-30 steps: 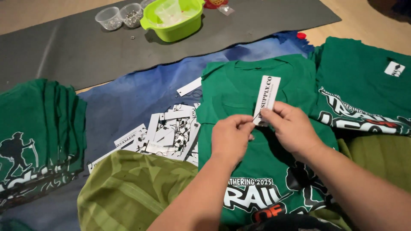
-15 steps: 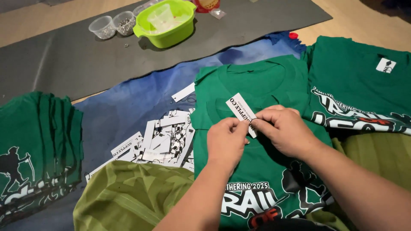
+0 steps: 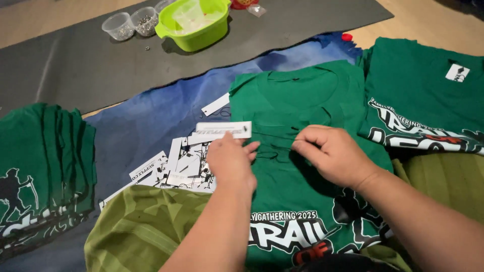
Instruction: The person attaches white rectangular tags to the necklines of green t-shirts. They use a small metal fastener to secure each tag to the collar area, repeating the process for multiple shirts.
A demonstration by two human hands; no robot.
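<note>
A green printed T-shirt (image 3: 297, 100) lies flat in front of me on a blue cloth (image 3: 151, 118). My left hand (image 3: 231, 162) holds a narrow white paper tag (image 3: 224, 130) level at the shirt's left edge. A thin black string runs across the chest from the tag to my right hand (image 3: 331, 153), which pinches it. Beside my left hand lies a loose pile of white printed tags (image 3: 174, 168).
A stack of folded green shirts (image 3: 43, 166) sits at left, more green shirts (image 3: 428, 95) at right. Olive fabric (image 3: 146, 226) covers my lap. On the grey mat (image 3: 75, 65) behind stand a lime green tub (image 3: 194, 22) and two clear cups (image 3: 131, 22) of small pins.
The tag has swung from upright to level and gone left with my left hand. My hands have drawn apart, and a string now stretches between them.
</note>
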